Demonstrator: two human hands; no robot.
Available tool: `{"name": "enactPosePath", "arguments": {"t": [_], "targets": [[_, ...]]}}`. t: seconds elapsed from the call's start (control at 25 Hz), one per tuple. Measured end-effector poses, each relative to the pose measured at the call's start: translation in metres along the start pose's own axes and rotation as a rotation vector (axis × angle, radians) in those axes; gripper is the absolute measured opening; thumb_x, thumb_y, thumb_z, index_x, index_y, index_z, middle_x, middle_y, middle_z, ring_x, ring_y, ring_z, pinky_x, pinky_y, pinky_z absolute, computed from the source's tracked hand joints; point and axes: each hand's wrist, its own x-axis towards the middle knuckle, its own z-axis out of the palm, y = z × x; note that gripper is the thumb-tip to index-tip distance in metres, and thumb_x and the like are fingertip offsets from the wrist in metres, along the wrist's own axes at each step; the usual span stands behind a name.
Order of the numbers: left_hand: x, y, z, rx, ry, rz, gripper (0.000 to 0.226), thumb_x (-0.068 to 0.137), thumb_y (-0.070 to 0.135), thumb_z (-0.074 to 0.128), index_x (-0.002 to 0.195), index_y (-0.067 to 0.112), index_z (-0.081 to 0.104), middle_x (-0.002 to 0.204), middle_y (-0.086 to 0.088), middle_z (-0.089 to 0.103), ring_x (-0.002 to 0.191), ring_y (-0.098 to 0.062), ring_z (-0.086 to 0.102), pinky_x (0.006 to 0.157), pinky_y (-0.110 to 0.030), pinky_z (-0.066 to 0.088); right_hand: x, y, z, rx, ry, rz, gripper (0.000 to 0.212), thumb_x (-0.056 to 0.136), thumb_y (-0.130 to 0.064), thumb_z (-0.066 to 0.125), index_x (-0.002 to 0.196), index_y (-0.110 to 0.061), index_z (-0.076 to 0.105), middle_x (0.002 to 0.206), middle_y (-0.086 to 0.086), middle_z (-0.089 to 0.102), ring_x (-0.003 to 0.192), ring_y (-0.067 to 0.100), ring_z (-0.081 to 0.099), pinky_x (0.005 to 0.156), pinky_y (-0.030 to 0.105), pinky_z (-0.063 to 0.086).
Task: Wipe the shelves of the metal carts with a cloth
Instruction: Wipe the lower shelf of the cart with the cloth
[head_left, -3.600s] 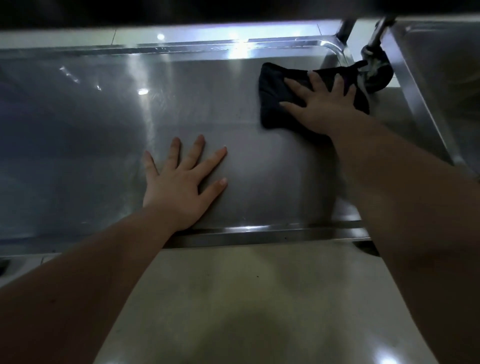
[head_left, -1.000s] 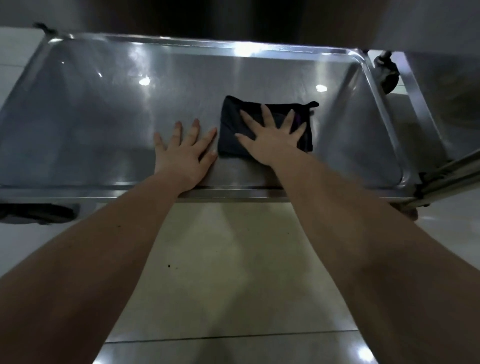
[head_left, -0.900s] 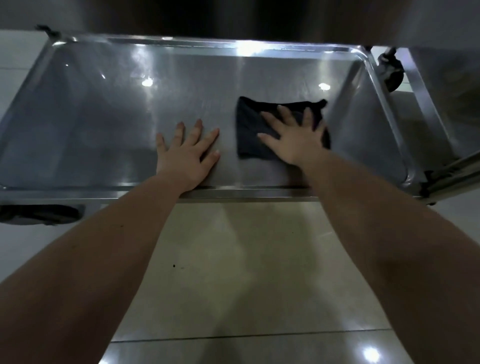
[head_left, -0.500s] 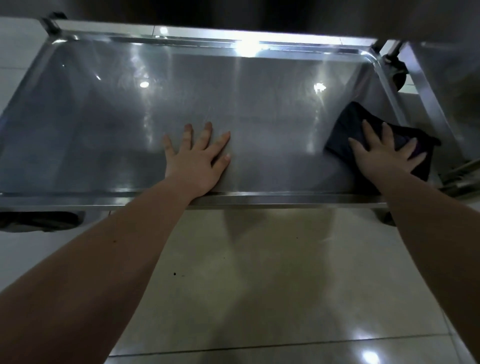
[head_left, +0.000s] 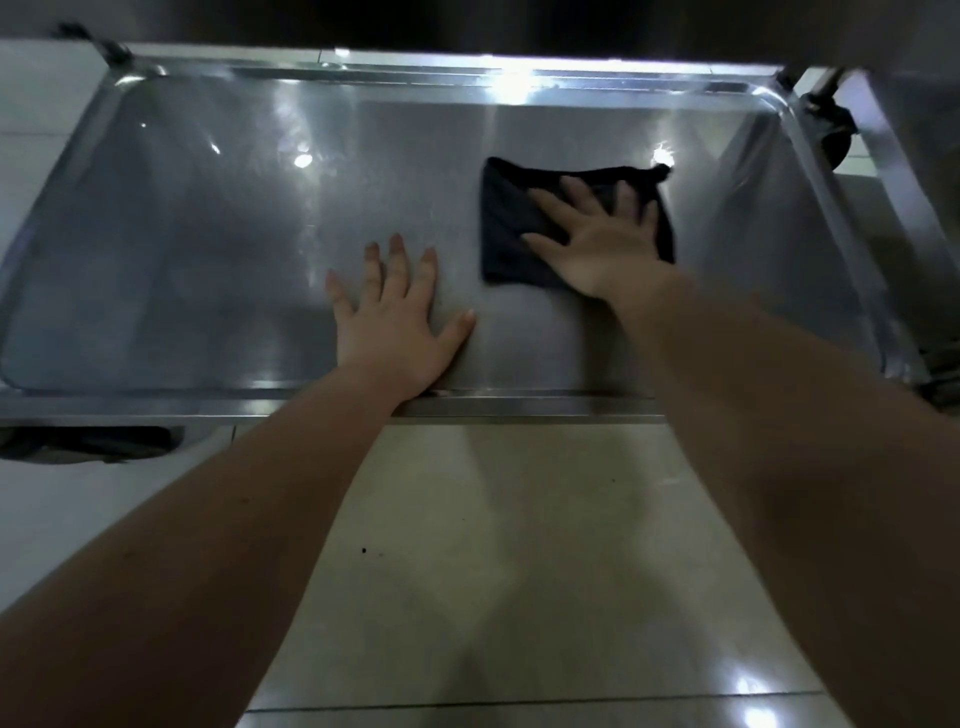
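Right hand (head_left: 597, 244), fingers spread, presses dark cloth (head_left: 506, 228) flat on shelf (head_left: 208, 234), right of center; left hand (head_left: 395, 317), fingers spread, flat near front rim.

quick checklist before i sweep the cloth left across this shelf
1. The cloth lies flat on the shelf: ok.
2. The right hand presses the cloth, fingers spread: ok.
3. The left hand is braced flat on the shelf: ok.
4. Leftward path free: not ok, the left hand lies partly in it.
5. Left half of the shelf already wiped: cannot tell, only glare shows.
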Motion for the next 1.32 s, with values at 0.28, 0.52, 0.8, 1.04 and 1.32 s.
{"name": "enactPosePath", "arguments": {"t": [0.28,0.52,0.8,1.04,1.32], "targets": [[0.003,0.005,-0.004,-0.003,-0.049,0.026,0.082,0.089,0.073,0.012,0.156,0.029,-0.004,0.164,-0.002,-0.009,0.15,-0.026,-0.009,0.114,-0.061,-0.009,-0.111,0.156,-0.004,0.046,0.008,0.353,0.078,0.069,-0.088,0.01,0.143,-0.063,0.005,0.162,-0.019,0.003,0.146,0.04,0.002,0.117,0.058,-0.002],[0.004,0.003,-0.006,-0.054,-0.095,0.107,0.069,0.097,0.061,0.013,0.156,0.03,-0.001,0.165,0.003,-0.007,0.151,-0.021,-0.008,0.118,-0.051,-0.008,-0.146,0.081,0.014,0.013,-0.047,0.298,0.066,0.083,-0.083,0.016,0.14,-0.065,-0.013,0.161,-0.017,-0.014,0.145,0.045,-0.012,0.112,0.066,-0.007],[-0.01,-0.007,-0.037,-0.667,0.074,-0.001,0.053,0.106,0.027,0.03,0.156,0.026,0.012,0.165,-0.004,-0.001,0.15,-0.024,-0.007,0.118,-0.041,-0.008,-0.134,-0.08,0.028,0.089,-0.077,-0.005,0.066,0.087,-0.078,0.014,0.144,-0.058,-0.013,0.16,-0.017,-0.018,0.142,0.046,-0.022,0.107,0.068,-0.014],[-0.046,0.087,-0.021,-0.098,-0.072,0.321,0.058,0.101,0.056,0.02,0.155,0.042,0.004,0.165,0.003,-0.006,0.15,-0.027,-0.01,0.114,-0.06,-0.012,-0.151,0.015,0.026,0.3,0.117,0.278,0.055,0.102,-0.053,0.016,0.155,-0.04,0.009,0.163,-0.01,0.01,0.149,0.031,-0.004,0.119,0.052,-0.005],[-0.02,-0.006,-0.019,-0.012,-0.105,0.093,0.084,0.064,0.096,-0.001,0.142,0.064,-0.01,0.161,0.019,-0.012,0.149,-0.026,-0.015,0.101,-0.076,-0.011,-0.152,0.021,0.036,0.071,0.008,0.22,0.058,0.095,-0.063,0.002,0.151,-0.047,-0.007,0.163,-0.007,-0.01,0.148,0.036,-0.015,0.117,0.056,-0.009]]}}
